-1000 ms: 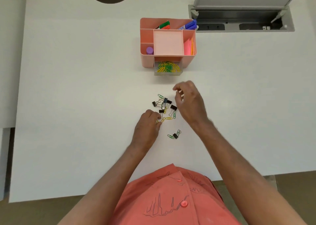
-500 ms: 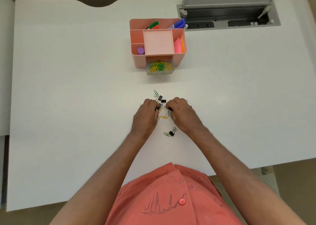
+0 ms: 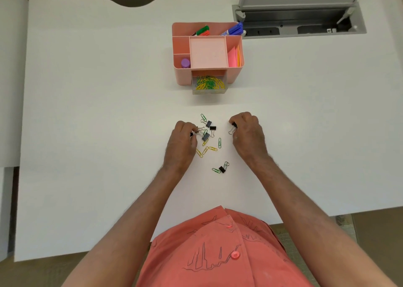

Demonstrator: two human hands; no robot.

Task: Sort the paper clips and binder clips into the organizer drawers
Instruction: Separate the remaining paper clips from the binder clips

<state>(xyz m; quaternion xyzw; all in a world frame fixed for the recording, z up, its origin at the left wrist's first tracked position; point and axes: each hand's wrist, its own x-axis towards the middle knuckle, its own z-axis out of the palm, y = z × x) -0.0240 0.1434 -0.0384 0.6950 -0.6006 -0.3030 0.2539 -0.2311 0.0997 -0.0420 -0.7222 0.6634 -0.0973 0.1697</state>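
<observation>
While both hands rest low on the white desk [image 3: 87, 134], a loose scatter of clips lies between them: small black binder clips [image 3: 206, 136] with silver wire handles, tangled at the far side of the pile, and thin wire paper clips, green [image 3: 219, 143] and yellow [image 3: 212, 148], spread flat nearer the person. One more binder clip [image 3: 222, 168] sits apart, closer to the body, touching a green paper clip [image 3: 216, 170]. The left hand [image 3: 181, 143] has its fingers curled and pinched at the edge of the tangle, on what looks like a binder clip, though the fingertips cover most of it. The right hand [image 3: 247, 134], just beside the pile, is closed on a black binder clip [image 3: 233, 128] whose wire handle sticks out from under the fingers. Farther off stands the pink desk organizer [image 3: 208, 51], its clear drawer [image 3: 209, 86] pulled out toward the person and holding green and yellow paper clips. Bare desk lies all around the pile, and between the pile and the drawer. Any lower drawer is hidden under the open one, and the person's forearms run out of frame at the bottom.
</observation>
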